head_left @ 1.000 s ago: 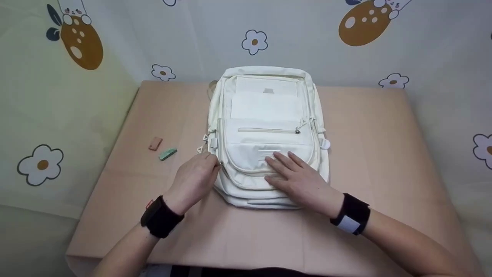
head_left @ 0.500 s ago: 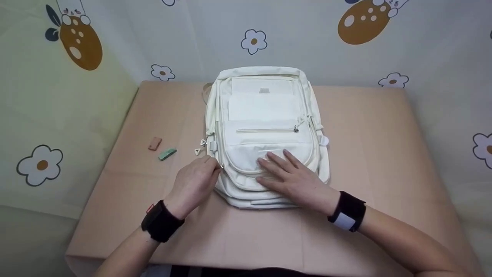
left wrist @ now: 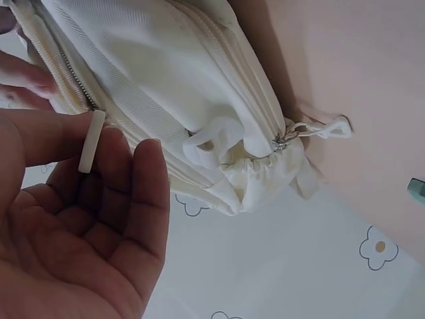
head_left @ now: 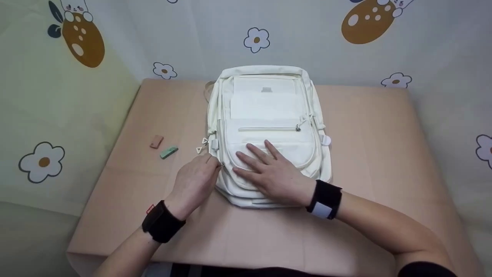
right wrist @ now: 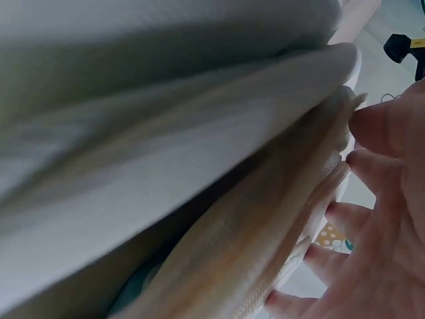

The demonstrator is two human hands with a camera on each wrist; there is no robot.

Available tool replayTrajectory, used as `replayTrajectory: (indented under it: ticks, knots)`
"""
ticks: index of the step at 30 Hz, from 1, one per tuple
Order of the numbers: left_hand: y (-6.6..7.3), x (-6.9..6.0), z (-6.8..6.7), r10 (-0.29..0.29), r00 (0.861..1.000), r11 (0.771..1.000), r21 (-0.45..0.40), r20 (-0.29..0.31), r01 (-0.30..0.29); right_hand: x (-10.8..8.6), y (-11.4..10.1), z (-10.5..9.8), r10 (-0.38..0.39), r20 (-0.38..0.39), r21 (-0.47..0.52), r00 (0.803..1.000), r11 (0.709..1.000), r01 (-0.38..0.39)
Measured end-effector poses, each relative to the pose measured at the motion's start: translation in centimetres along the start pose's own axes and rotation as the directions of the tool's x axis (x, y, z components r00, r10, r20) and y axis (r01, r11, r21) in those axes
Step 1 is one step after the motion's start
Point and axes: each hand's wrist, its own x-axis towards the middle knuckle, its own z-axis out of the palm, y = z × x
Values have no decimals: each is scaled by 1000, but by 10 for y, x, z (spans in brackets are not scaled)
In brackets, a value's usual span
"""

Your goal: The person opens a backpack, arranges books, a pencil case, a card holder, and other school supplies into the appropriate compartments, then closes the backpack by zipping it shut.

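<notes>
A cream backpack (head_left: pixel 269 104) lies front side up on the table. At its left side my left hand (head_left: pixel 196 179) pinches a zipper pull (left wrist: pixel 91 141) between thumb and fingers, beside an open stretch of zipper teeth (left wrist: pixel 73 78). My right hand (head_left: pixel 271 177) rests with spread, straight fingers on the lower front pocket. In the right wrist view, the fingertips (right wrist: pixel 289 304) touch the bag's fabric, and folds with a dark gap show beside them. Something dark teal (right wrist: pixel 136 289) is partly visible inside that gap; its kind cannot be told.
Left of the backpack lie a small pink block (head_left: pixel 156 142) and a small green block (head_left: pixel 169 152). Two triangular zipper pulls (head_left: pixel 199 150) hang at the bag's left side. A patterned curtain (head_left: pixel 215 34) stands behind the table (head_left: pixel 365 134).
My right hand has slid leftward and slightly up across the front pocket. My left hand stays at the zipper pull and has hardly moved. The backpack has shifted slightly.
</notes>
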Motion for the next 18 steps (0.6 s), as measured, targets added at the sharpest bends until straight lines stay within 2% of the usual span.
replayTrajectory:
  ticks: [7,11,15,18]
  knots:
    - [9,-1,-5,-19,997,999,36,80,16,5,-3,-4,24,49,-30,999,999,-22]
    - [13,-2,-7,-19,994,1000,16,108,17,4,-4,-3,27,46,-45,999,999,-25]
    - [18,-3,-6,-23,994,1000,-5,111,24,4,-4,-2,26,34,-51,999,998,-24]
    - [24,-5,-3,29,991,997,-69,132,-19,5,-3,-2,27,19,-55,999,998,-26]
